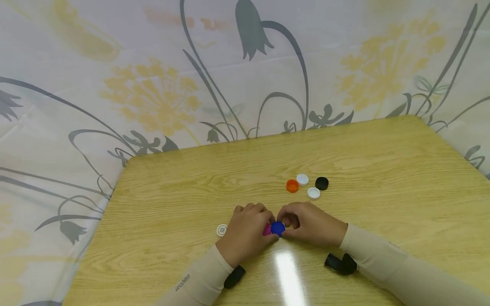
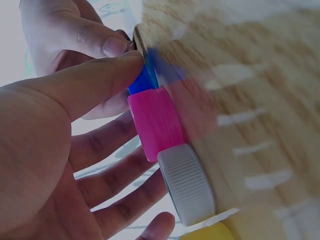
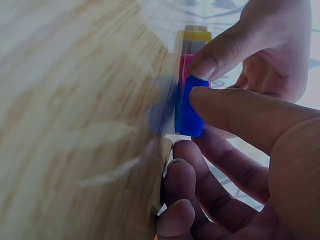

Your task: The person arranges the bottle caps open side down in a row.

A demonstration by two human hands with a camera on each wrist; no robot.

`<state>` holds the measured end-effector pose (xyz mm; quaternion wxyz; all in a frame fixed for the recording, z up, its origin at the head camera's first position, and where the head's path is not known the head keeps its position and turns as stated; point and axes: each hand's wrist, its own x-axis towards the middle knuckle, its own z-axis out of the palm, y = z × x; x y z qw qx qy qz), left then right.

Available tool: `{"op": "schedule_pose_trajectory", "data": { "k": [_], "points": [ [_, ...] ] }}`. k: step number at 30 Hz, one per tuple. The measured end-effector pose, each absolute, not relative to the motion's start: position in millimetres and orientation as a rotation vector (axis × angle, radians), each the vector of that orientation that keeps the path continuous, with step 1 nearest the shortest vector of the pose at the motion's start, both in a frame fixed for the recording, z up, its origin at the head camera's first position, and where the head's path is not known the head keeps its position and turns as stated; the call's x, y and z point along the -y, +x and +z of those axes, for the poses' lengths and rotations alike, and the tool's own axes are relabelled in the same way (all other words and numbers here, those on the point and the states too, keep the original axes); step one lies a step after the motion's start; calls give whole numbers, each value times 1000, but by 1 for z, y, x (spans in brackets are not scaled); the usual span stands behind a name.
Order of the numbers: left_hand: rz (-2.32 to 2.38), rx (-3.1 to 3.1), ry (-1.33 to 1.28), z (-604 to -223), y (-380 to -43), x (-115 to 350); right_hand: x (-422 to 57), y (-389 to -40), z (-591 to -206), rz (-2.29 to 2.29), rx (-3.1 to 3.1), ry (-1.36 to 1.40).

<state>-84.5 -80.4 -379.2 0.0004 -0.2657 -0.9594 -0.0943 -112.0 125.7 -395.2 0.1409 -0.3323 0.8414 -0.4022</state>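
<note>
A blue bottle cap (image 1: 277, 229) lies flat on the table between both hands. My right hand (image 1: 311, 225) pinches it between thumb and index finger. My left hand (image 1: 249, 231) has its thumb on the blue cap's near edge and a fingertip at its far edge. Touching the blue cap is a pink bottle cap (image 2: 156, 124), mostly under the left hand in the head view. Beyond it in the left wrist view stand a ribbed white cap (image 2: 187, 185) and a yellow cap (image 2: 210, 232), all in one row. A white cap (image 1: 222, 230) shows left of the left hand.
Behind the hands lie an orange cap (image 1: 292, 185), a white cap (image 1: 302, 179), a black cap (image 1: 322, 183) and a second white cap (image 1: 314, 193). The wooden table (image 1: 183, 182) ends at a flower-patterned cloth (image 1: 229, 76). Black straps (image 1: 340, 264) are on the wrists.
</note>
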Motion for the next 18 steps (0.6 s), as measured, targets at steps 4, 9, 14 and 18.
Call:
{"op": "schedule_pose_trajectory", "data": {
  "k": [4, 9, 14, 18],
  "points": [
    [-259, 2990, -844, -379, -83, 79, -126, -111, -396, -1156, -2451, -968],
    [-227, 2981, -851, -379, -82, 79, -125, -111, -396, -1147, -2454, -972],
    [-202, 2963, -855, -379, -81, 79, -125, -111, -397, -1146, -2461, -971],
    [-192, 2952, -858, -380, -81, 79, -125, -112, -398, -1152, -2460, -974]
  ]
}}
